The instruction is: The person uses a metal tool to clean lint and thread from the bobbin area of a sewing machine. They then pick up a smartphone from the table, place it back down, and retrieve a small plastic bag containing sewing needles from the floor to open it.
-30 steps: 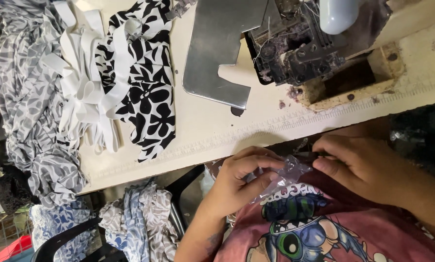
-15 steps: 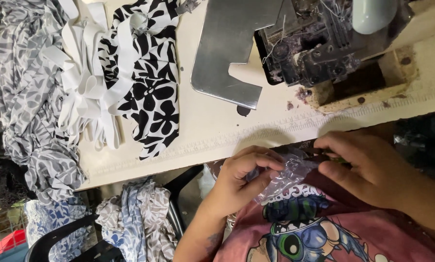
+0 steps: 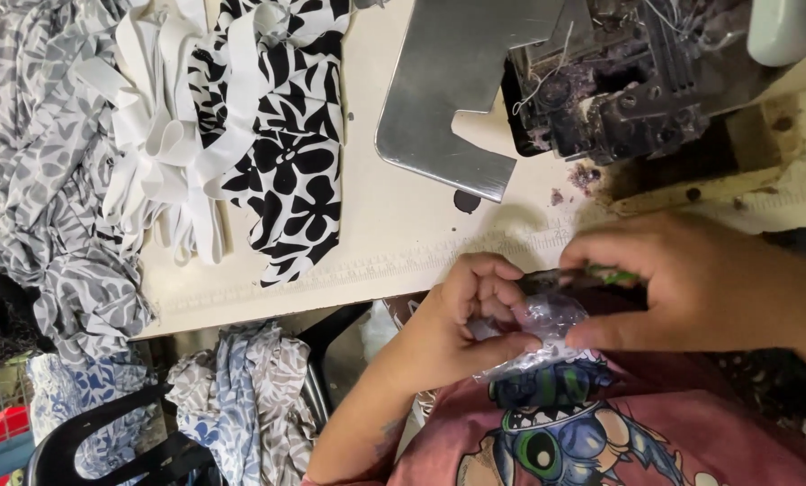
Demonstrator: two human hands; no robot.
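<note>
Below the table's near edge, my left hand (image 3: pixel 475 319) and my right hand (image 3: pixel 700 283) both pinch a small clear plastic bag (image 3: pixel 547 324), held over my lap and my reddish printed shirt (image 3: pixel 619 432). A thin dark and green object (image 3: pixel 601 274) pokes out under my right fingers; what it is I cannot tell. The bag's contents are hidden by my fingers. Just beyond my hands, on the cream table (image 3: pixel 403 225), stands the sewing machine (image 3: pixel 619 90) with its metal plate (image 3: pixel 457 90).
Black-and-white flowered fabric (image 3: pixel 286 162) and white elastic strips (image 3: pixel 165 135) lie on the table's left part. Grey patterned fabric (image 3: pixel 52 180) hangs over the left edge. More patterned cloth (image 3: pixel 241 396) drapes over a black chair (image 3: pixel 88 441) below. Lint lies by the machine.
My view has moved closer to the table and machine. My hands have shifted slightly right and keep working the plastic bag between their fingers.
</note>
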